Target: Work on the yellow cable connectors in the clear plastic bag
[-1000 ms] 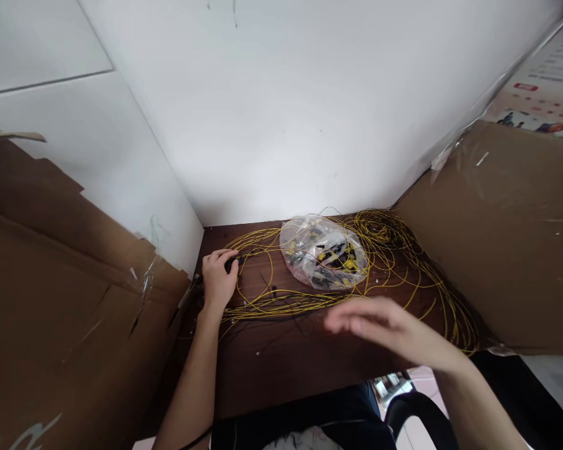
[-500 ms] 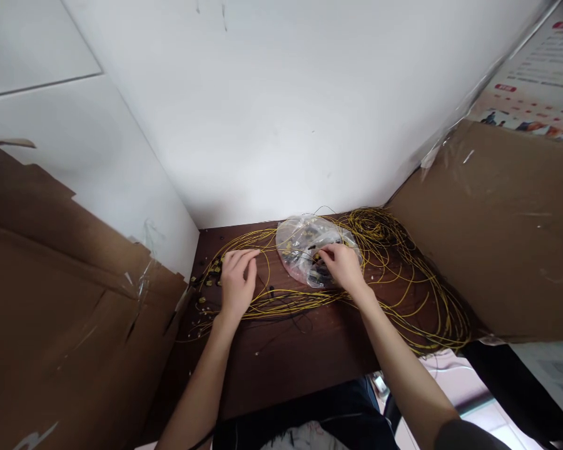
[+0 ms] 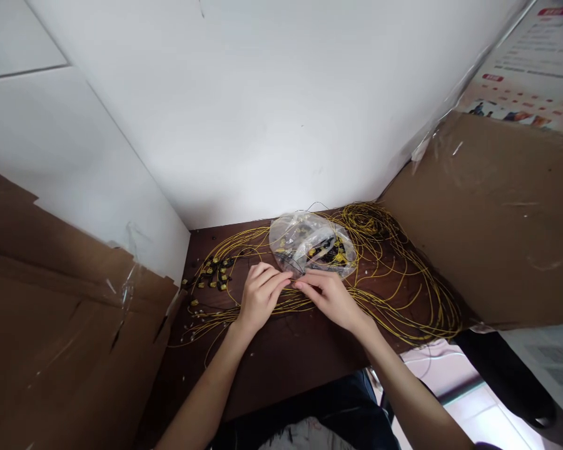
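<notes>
My left hand [image 3: 261,295] and my right hand [image 3: 332,299] meet fingertip to fingertip above the table, just in front of a clear plastic bag [image 3: 281,240]. Both are closed in a pinch. A thin wire seems to run into the left fingertips; whatever sits in the right pinch is too small and covered to make out. Inside the open bag lie black and yellow connectors [image 3: 331,251]. Under and behind my hands pass long yellow cables [image 3: 304,304]. Left of my left hand, several black and yellow cable ends [image 3: 216,270] are grouped together.
A coil of yellow cable [image 3: 363,217] lies at the back right, its strands curving down the right side. Small pale cable tips [image 3: 190,328] spread at the left. Cardboard panels [image 3: 488,231] flank the dark brown table [image 3: 281,369], and a white wall [image 3: 263,125] rises behind.
My right hand has come out of the bag, toward me and leftward. My left hand has moved right from the yellow cables, so the fingertips now meet. The camera view has shifted slightly.
</notes>
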`<state>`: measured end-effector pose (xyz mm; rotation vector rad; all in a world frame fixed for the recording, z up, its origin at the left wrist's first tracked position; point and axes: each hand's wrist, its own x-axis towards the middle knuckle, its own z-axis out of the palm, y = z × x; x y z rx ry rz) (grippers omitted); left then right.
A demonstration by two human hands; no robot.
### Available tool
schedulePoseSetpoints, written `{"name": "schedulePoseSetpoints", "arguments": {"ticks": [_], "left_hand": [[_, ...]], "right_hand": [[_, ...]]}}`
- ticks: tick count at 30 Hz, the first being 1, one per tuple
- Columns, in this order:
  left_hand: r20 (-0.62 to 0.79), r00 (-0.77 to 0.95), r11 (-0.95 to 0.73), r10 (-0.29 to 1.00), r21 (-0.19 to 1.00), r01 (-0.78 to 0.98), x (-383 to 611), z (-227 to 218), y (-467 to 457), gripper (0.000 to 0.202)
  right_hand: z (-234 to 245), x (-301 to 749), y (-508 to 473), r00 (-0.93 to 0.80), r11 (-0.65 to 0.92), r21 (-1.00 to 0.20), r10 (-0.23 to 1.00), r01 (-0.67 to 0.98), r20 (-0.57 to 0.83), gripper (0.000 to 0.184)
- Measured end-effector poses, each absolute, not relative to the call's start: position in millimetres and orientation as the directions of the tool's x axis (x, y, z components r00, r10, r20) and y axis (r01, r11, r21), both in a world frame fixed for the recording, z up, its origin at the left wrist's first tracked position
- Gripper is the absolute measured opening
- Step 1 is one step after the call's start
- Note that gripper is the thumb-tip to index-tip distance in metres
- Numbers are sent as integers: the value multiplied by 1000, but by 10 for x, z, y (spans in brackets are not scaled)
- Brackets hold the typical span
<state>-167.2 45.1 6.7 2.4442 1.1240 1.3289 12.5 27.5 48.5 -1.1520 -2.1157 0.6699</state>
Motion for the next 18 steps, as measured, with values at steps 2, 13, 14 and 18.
{"name": "schedulePoseSetpoints", "arguments": {"ticks": [2,13,14,18], "left_hand": [[666,334,-713,667,442,544,-1666,69,448,19],[626,100,-542,773,571,617,-1791,24,563,17],[620,119,-549,776,569,612,-1771,18,554,18],[585,233,-599,777,572,560,-1587,-46,490,21]], "right_hand": [[503,133,245,-410,476,-683,870,553,275,38],[474,315,63,-44,189,-868,981,459,191,31],[451,329,51,-25,164,-882,985,442,171,31],[372,322,-14,0,105,-925,994,366,113,29]]}}
